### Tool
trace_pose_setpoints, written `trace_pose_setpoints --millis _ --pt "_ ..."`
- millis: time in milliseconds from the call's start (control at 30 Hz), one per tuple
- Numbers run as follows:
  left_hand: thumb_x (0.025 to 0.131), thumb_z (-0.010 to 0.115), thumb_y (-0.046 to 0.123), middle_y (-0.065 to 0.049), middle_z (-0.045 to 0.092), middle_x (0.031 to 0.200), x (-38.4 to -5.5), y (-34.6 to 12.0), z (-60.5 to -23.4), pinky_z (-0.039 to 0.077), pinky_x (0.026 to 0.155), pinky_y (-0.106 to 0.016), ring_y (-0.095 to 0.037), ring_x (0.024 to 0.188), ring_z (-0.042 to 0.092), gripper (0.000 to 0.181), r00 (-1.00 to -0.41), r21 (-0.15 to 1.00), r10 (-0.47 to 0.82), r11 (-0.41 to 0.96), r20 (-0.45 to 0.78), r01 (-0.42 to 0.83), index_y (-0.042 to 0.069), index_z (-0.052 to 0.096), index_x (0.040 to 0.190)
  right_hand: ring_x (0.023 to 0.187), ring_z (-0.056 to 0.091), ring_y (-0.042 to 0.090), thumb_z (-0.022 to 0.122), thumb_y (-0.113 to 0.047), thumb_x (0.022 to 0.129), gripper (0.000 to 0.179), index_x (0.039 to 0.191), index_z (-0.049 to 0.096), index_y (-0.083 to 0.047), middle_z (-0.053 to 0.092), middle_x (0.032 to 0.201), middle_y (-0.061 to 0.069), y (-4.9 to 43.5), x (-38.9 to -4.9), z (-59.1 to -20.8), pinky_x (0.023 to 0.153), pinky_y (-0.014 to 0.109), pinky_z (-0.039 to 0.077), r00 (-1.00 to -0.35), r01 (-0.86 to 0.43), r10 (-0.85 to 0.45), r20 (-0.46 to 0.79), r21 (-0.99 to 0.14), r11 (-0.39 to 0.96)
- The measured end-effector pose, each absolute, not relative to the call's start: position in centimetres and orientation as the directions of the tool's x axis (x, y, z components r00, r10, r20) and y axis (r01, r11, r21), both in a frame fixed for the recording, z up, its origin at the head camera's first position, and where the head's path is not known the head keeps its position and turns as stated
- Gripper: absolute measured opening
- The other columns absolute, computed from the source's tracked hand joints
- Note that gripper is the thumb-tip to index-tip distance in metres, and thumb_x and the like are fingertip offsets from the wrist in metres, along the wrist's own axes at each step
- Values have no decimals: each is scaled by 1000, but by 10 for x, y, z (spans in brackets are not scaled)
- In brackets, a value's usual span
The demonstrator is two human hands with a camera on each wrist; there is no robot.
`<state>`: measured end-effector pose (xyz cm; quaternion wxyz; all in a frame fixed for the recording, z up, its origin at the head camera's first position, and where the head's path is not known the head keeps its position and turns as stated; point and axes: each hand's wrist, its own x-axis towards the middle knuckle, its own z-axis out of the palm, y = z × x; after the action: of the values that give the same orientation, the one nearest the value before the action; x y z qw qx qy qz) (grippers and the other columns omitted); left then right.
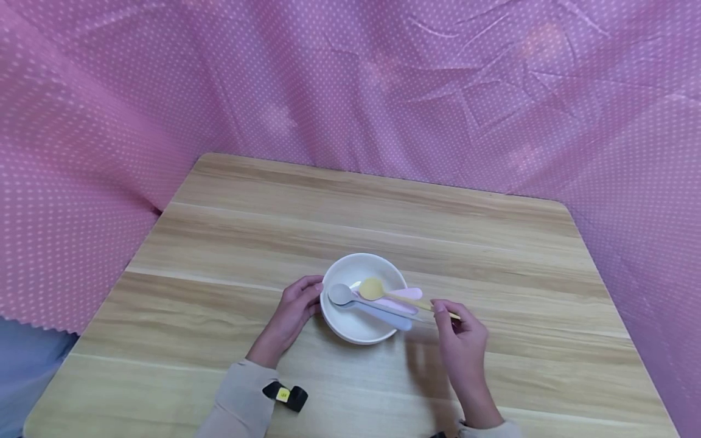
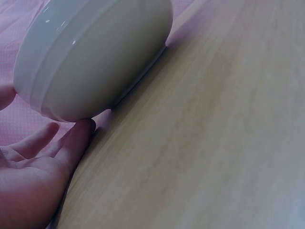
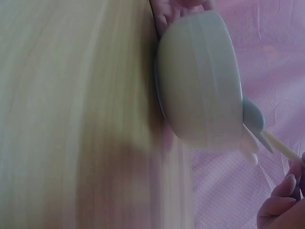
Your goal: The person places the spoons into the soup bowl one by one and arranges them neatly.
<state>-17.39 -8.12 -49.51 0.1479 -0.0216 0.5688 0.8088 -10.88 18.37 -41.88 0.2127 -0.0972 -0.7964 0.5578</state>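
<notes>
A white bowl (image 1: 358,264) stands on the wooden table, its outer wall facing the left wrist camera. My left hand (image 1: 292,310) holds it at its left side, with a digit at the rim and a fingertip low against the wall in the left wrist view. My right hand (image 1: 464,340) pinches the handle end of a yellow spoon (image 1: 372,289), whose head is over the bowl. A grey spoon (image 1: 341,294) lies beside it, its handle running toward the right hand. Pink handles (image 1: 408,294) and a pale blue handle (image 1: 394,319) stick out over the bowl's right rim.
The light wooden table (image 1: 263,231) extends around the bowl, with rounded far corners. Pink dotted cloth (image 1: 350,85) hangs behind it and along both sides. A black strap with a yellow tag (image 1: 282,395) is at the left sleeve.
</notes>
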Motion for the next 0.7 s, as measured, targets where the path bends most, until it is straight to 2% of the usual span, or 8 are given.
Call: trace_pose_setpoints --millis 133,400,567,700 --pt "95 53 21 -24 50 127 -174 -82 -495 52 82 -26 -19 98 58 44 -955 914 217 -307 -204 -265 -6 46 129 51 45 0 60 4 87 11 89 70 7 64 76 -14 175 -108 -410 44 16 38 -899 -81 379 219 -934 347" --pt "95 53 20 -24 50 126 -174 -82 -495 52 82 -26 -18 97 58 44 -955 914 218 -308 -203 -265 -6 46 129 54 48 2 63 -3 88 10 90 73 -1 64 80 -13 179 -114 -433 45 16 39 -911 -72 361 197 -940 333" --pt "95 52 19 -24 50 126 -174 -82 -494 52 81 -26 -18 97 59 43 -955 915 216 -305 -204 -265 -6 46 129 52 46 1 64 -1 87 9 88 72 1 64 79 -12 173 -114 -428 44 16 38 -917 -83 343 205 -937 339" --pt "95 52 20 -23 50 126 -174 -82 -494 52 81 -26 -18 98 59 43 -954 915 218 -303 -207 -268 -6 46 129 50 43 1 62 3 86 9 88 71 6 65 79 -1 164 -110 -409 42 17 36 -926 -63 327 189 -931 360"
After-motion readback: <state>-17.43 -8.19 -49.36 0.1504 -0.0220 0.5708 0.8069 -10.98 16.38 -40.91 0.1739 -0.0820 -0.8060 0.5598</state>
